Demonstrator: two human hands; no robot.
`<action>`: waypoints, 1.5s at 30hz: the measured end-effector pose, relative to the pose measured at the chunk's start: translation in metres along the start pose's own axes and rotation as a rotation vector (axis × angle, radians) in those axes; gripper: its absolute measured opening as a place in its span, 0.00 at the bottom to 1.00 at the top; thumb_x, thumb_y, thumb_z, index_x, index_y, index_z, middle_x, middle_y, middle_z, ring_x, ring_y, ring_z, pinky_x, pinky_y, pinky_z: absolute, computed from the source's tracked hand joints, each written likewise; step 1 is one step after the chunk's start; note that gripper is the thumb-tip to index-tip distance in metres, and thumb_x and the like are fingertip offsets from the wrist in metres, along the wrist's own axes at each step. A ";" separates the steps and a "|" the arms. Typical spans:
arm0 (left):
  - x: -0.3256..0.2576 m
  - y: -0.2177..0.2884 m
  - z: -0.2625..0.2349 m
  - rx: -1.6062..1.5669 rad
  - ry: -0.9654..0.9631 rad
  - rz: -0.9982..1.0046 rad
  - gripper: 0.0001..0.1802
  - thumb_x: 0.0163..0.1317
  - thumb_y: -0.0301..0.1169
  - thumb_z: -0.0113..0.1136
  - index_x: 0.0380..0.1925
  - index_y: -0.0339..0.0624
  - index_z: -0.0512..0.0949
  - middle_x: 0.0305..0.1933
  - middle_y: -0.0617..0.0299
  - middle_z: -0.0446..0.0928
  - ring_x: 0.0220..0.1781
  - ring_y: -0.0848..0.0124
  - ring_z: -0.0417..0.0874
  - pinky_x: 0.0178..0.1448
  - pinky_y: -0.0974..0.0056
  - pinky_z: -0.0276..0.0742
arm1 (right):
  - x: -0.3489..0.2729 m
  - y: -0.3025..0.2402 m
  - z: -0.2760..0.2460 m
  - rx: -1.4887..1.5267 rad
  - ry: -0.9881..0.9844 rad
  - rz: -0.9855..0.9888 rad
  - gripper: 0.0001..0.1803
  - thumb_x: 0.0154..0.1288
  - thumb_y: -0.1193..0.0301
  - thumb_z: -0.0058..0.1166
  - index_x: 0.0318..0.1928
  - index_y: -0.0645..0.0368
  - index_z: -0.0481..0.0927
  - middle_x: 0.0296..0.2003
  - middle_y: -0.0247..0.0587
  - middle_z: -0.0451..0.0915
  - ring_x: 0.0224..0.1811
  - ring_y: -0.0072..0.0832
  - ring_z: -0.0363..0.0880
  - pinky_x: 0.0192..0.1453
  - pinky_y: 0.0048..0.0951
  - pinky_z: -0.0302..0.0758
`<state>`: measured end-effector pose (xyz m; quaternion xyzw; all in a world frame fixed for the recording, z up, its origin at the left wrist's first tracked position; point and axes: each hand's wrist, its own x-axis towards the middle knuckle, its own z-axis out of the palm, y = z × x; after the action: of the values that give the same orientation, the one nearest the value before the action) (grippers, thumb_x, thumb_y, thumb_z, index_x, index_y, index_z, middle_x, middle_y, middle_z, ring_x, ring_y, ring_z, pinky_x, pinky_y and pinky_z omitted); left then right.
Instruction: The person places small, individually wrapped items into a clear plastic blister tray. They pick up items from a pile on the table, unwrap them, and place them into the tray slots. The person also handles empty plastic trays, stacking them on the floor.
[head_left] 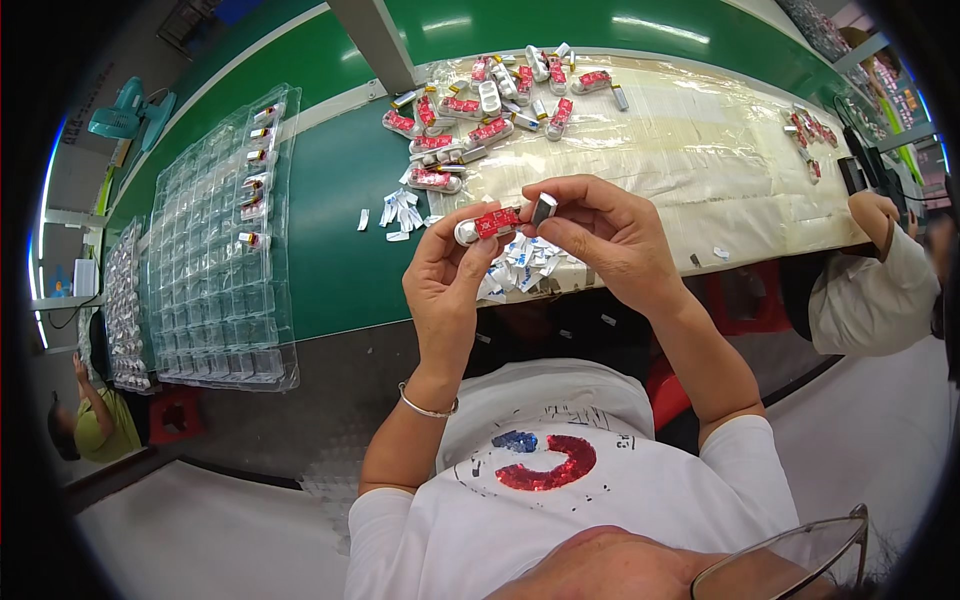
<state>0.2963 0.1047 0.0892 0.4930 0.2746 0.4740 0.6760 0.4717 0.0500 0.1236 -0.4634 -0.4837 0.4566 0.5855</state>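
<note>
Both hands (pixel 445 280) (pixel 620 245) pinch close together, forearms (pixel 405 435) (pixel 697 355) slanting inward.

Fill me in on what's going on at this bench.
A person is working with both bare hands. The left hand grips a white piece with a red circuit board; the right hand pinches a small dark-faced block close by its end. Whether the two touch is hard to tell. Similar pieces lie in a pile beyond the hands, loose white strips lie near them, and a clear tray stands to the left.
</note>
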 end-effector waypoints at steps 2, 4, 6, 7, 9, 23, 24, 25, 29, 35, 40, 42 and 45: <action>-0.001 0.000 0.000 0.006 -0.010 0.025 0.16 0.68 0.24 0.59 0.54 0.31 0.74 0.53 0.52 0.80 0.51 0.73 0.81 0.56 0.69 0.77 | 0.000 -0.006 0.001 -0.121 -0.012 -0.057 0.16 0.66 0.78 0.59 0.54 0.67 0.78 0.42 0.40 0.82 0.46 0.23 0.81 0.53 0.23 0.78; -0.001 -0.001 0.002 0.043 0.015 0.047 0.16 0.67 0.23 0.58 0.54 0.30 0.75 0.51 0.51 0.81 0.51 0.71 0.82 0.56 0.66 0.80 | 0.001 -0.010 0.002 -0.289 -0.027 -0.146 0.17 0.64 0.79 0.60 0.53 0.67 0.80 0.41 0.40 0.82 0.43 0.24 0.82 0.49 0.23 0.79; -0.002 0.000 0.004 0.066 0.025 0.058 0.16 0.67 0.23 0.58 0.54 0.30 0.75 0.49 0.51 0.81 0.50 0.70 0.83 0.56 0.65 0.81 | 0.002 -0.016 0.004 -0.507 -0.032 -0.234 0.18 0.61 0.80 0.61 0.53 0.65 0.80 0.39 0.41 0.81 0.41 0.27 0.82 0.45 0.24 0.79; -0.002 0.001 0.004 0.071 0.022 0.059 0.16 0.67 0.23 0.57 0.53 0.29 0.75 0.49 0.51 0.81 0.50 0.71 0.83 0.56 0.65 0.81 | 0.003 -0.018 0.005 -0.616 -0.033 -0.278 0.19 0.60 0.80 0.62 0.53 0.64 0.81 0.38 0.42 0.81 0.39 0.28 0.82 0.43 0.24 0.79; -0.002 0.003 0.003 0.088 0.014 0.054 0.15 0.67 0.22 0.57 0.53 0.29 0.75 0.48 0.52 0.81 0.50 0.71 0.83 0.56 0.65 0.82 | 0.003 -0.015 0.009 -0.703 -0.004 -0.373 0.18 0.59 0.77 0.63 0.52 0.62 0.81 0.35 0.42 0.80 0.36 0.33 0.81 0.39 0.29 0.78; -0.001 0.014 0.005 0.102 -0.029 0.031 0.15 0.67 0.21 0.56 0.53 0.28 0.76 0.47 0.54 0.82 0.47 0.72 0.83 0.52 0.68 0.82 | 0.006 -0.006 0.008 -0.852 -0.017 -0.574 0.21 0.54 0.78 0.63 0.51 0.57 0.82 0.33 0.40 0.80 0.34 0.34 0.80 0.34 0.31 0.79; -0.001 0.014 0.005 0.108 -0.025 0.033 0.15 0.67 0.21 0.57 0.53 0.28 0.76 0.47 0.54 0.82 0.47 0.72 0.83 0.52 0.68 0.82 | 0.005 -0.007 0.009 -0.860 -0.011 -0.572 0.20 0.54 0.78 0.63 0.50 0.56 0.83 0.33 0.40 0.79 0.34 0.34 0.80 0.34 0.31 0.78; -0.002 0.013 0.005 0.114 -0.022 0.035 0.15 0.67 0.21 0.57 0.53 0.28 0.77 0.46 0.54 0.82 0.46 0.73 0.83 0.51 0.68 0.82 | 0.005 -0.007 0.011 -0.867 -0.004 -0.570 0.20 0.53 0.78 0.63 0.50 0.56 0.83 0.32 0.39 0.79 0.34 0.33 0.79 0.33 0.31 0.78; -0.004 0.014 0.006 0.124 -0.013 0.047 0.15 0.67 0.21 0.57 0.52 0.28 0.77 0.45 0.55 0.82 0.46 0.73 0.83 0.50 0.69 0.82 | 0.002 -0.010 0.014 -0.923 0.019 -0.546 0.19 0.53 0.78 0.62 0.49 0.57 0.83 0.30 0.37 0.77 0.32 0.33 0.78 0.30 0.31 0.76; -0.006 0.015 0.007 0.130 -0.007 0.034 0.15 0.67 0.21 0.57 0.52 0.28 0.77 0.46 0.53 0.82 0.46 0.72 0.84 0.52 0.67 0.83 | 0.000 -0.009 0.015 -1.040 0.028 -0.605 0.19 0.52 0.76 0.61 0.48 0.59 0.83 0.29 0.35 0.76 0.32 0.30 0.77 0.28 0.29 0.75; -0.006 0.016 0.009 0.096 -0.009 -0.004 0.15 0.66 0.21 0.57 0.52 0.27 0.76 0.47 0.51 0.82 0.46 0.71 0.84 0.53 0.66 0.84 | -0.004 -0.011 0.018 -1.123 0.073 -0.593 0.24 0.46 0.80 0.64 0.48 0.55 0.85 0.32 0.35 0.80 0.33 0.29 0.79 0.31 0.27 0.77; -0.005 0.017 0.009 0.049 -0.024 -0.029 0.17 0.66 0.20 0.57 0.54 0.27 0.75 0.48 0.52 0.81 0.47 0.72 0.83 0.53 0.67 0.82 | -0.005 -0.010 0.020 -1.123 0.095 -0.598 0.24 0.45 0.80 0.64 0.48 0.54 0.85 0.33 0.34 0.80 0.34 0.30 0.79 0.32 0.28 0.78; -0.006 0.017 0.008 -0.014 -0.031 -0.051 0.19 0.65 0.19 0.58 0.56 0.28 0.74 0.48 0.54 0.81 0.49 0.74 0.82 0.54 0.71 0.78 | -0.004 -0.008 0.020 -1.131 0.121 -0.614 0.21 0.48 0.77 0.61 0.47 0.56 0.85 0.35 0.34 0.80 0.39 0.30 0.79 0.33 0.28 0.78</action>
<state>0.2943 0.0968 0.1067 0.4882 0.2732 0.4507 0.6956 0.4523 0.0470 0.1330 -0.5660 -0.7262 -0.0838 0.3811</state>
